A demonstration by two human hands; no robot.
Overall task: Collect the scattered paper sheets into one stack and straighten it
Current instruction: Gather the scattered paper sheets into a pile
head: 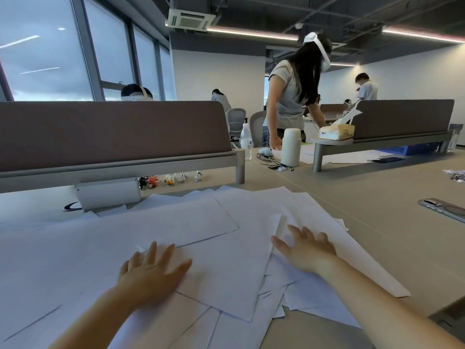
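Presses left hand (151,270) flat on sheets (226,273), fingers spread straight; rests right hand (307,250) likewise on sheets beside it. Strewn overlapping across desk (377,222) beneath both hands; lower layers hidden, left edge cut off.

Left hand (153,270), right hand (305,250) flat on scattered sheets (226,278).

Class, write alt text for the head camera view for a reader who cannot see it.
The left hand and right hand lie flat, fingers spread, on white paper sheets scattered and overlapping across a beige desk. A phone lies to the right; a brown divider panel stands behind.
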